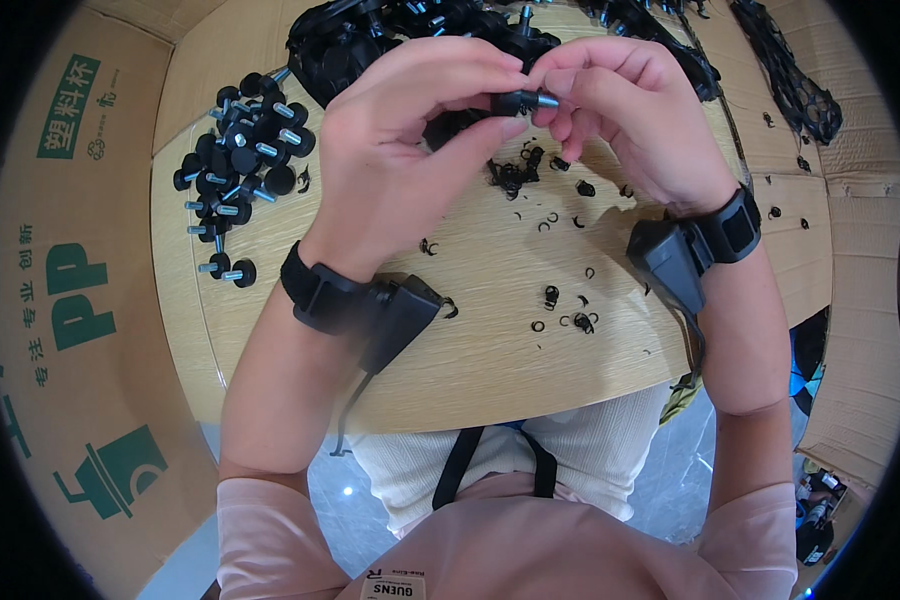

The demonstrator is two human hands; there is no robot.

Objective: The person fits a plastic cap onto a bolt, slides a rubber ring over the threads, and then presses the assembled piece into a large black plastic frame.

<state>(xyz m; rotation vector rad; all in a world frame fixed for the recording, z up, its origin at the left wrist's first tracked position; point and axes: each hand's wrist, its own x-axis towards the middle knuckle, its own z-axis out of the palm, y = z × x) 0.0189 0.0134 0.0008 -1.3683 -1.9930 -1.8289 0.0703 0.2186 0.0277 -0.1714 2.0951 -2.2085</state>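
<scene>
Over the far middle of the table, I hold a screw-in foot [513,103], a black round base with a metal threaded stud. My left hand [395,125] pinches its black end between thumb and fingers. The thumb and fingers of my right hand [625,105] are closed at the stud's end; the fingertips partly hide what they grip there. Below the hands, black scraps [515,175] and small curled rings [582,322] are scattered on the wooden tabletop [470,370].
Many similar feet [240,160] form a pile at the left of the table. Behind my hands lies a heap of black parts [335,50]. A black net-like bundle [790,75] rests on cardboard at the far right. Cardboard walls [100,390] stand on both sides.
</scene>
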